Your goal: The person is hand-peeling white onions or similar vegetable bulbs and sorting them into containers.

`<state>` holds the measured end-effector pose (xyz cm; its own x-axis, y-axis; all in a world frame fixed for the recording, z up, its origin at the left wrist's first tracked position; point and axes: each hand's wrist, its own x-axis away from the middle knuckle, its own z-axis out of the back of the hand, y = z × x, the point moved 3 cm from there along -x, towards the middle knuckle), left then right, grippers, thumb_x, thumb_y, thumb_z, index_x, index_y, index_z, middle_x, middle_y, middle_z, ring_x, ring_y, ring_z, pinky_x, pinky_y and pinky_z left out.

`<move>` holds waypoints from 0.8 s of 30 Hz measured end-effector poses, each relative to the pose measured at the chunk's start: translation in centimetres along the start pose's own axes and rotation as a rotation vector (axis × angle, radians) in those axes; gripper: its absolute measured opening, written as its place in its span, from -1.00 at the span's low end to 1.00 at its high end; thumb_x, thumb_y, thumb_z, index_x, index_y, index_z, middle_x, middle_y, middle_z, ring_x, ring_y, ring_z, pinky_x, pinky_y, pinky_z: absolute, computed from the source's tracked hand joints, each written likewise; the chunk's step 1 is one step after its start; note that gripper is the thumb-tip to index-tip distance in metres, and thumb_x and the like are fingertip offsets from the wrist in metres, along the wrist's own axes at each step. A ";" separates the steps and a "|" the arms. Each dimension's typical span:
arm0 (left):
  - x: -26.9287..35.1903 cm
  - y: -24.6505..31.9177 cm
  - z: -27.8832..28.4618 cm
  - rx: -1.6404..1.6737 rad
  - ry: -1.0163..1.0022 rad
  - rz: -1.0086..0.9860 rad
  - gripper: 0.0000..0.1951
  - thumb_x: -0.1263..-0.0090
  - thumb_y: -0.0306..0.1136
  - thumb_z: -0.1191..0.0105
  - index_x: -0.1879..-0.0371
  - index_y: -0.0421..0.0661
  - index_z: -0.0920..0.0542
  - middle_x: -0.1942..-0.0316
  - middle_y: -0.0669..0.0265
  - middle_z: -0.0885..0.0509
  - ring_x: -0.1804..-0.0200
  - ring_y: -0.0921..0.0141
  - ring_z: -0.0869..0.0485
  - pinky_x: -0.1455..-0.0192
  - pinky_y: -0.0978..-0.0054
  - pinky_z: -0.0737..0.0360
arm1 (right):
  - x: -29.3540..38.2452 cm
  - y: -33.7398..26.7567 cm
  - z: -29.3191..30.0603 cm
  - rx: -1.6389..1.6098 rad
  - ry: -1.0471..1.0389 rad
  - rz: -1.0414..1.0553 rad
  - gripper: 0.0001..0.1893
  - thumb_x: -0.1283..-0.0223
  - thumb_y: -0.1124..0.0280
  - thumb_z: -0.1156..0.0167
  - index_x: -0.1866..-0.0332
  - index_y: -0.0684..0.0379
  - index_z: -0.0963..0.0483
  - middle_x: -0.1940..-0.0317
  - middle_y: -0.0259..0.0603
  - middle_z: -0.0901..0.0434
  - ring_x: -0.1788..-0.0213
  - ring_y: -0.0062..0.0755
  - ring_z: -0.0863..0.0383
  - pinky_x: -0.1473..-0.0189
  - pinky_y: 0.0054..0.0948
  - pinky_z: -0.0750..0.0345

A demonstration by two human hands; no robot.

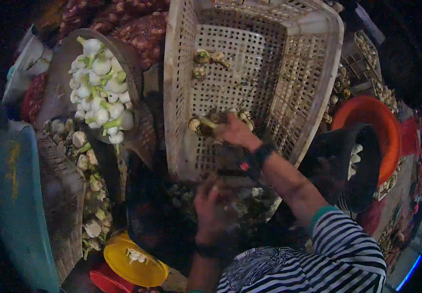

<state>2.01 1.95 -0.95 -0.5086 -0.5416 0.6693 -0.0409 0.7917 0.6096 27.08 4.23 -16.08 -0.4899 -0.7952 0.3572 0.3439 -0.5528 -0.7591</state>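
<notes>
My right hand (237,132) reaches into a dirty white perforated plastic crate (225,91). Its fingers are among a few soil-covered garlic bulbs (194,125) at the near end, by a pale green stem (208,122); whether they grip anything is hidden. Farther up the crate floor lie several more unpeeled bulbs (201,56). My left hand (211,201) is below the crate's near wall, dark and blurred, over dim scraps (240,203); what it holds cannot be made out. To the left, a basin (59,89) holds a heap of clean white garlic bulbs (101,88) with short green stems.
Unpeeled bulbs (93,183) lie in a strip at left, beside a teal container (17,205). A yellow bowl (123,271) with white pieces stands at lower left, near a red object (110,278). At right are a black bucket (370,157) and an orange basin (390,124). Red mesh sacks (134,29) lie behind.
</notes>
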 end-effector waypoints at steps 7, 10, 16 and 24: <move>0.8 0.2 1.0 -0.059 -0.062 -0.406 -0.67 -0.34 -0.42 -0.04 -0.06 -0.25 -0.47 0.03 0.21 -0.61 0.02 0.36 -0.60 -0.08 0.34 -0.55 | 22.0 -14.8 1.4 0.209 -0.023 0.200 -0.49 0.17 0.25 -0.38 0.07 0.22 -0.41 0.22 0.08 -0.50 0.10 0.10 -0.52 0.05 -0.12 -0.48; 2.8 0.2 0.6 0.004 -0.112 -0.446 -0.61 -0.29 -0.47 -0.02 -0.11 -0.29 -0.41 0.01 0.17 -0.59 0.00 0.35 -0.59 -0.10 0.36 -0.55 | 25.0 -14.2 0.9 0.044 0.179 0.301 -0.39 0.13 0.21 -0.37 -0.08 0.22 -0.39 0.07 0.11 -0.50 0.02 0.16 -0.49 -0.03 -0.10 -0.47; 4.8 -0.3 1.1 0.070 -0.103 -0.280 -0.45 -0.24 -0.59 0.10 -0.27 -0.35 -0.17 -0.06 0.08 -0.55 -0.02 0.33 -0.58 -0.10 0.37 -0.56 | 28.0 -13.5 -0.3 0.181 0.248 0.523 -0.22 0.05 0.17 -0.33 -0.31 0.29 -0.25 -0.07 0.14 -0.46 -0.08 0.16 -0.46 -0.14 -0.08 -0.44; 4.6 -1.3 0.7 0.093 0.037 -0.196 -0.42 -0.23 -0.66 0.18 -0.31 -0.29 -0.11 -0.03 -0.02 -0.56 0.04 0.26 -0.61 -0.04 0.36 -0.58 | 29.8 -13.3 -0.3 0.443 0.208 0.652 -0.20 0.13 0.26 -0.31 -0.32 0.33 -0.24 -0.13 0.05 -0.46 -0.09 0.06 -0.46 -0.16 -0.17 -0.45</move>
<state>-0.92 -1.39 1.02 -0.4516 -0.6966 0.5575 -0.2162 0.6917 0.6891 7.66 -12.02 4.52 -0.2058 -0.9528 -0.2232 0.8746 -0.0768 -0.4787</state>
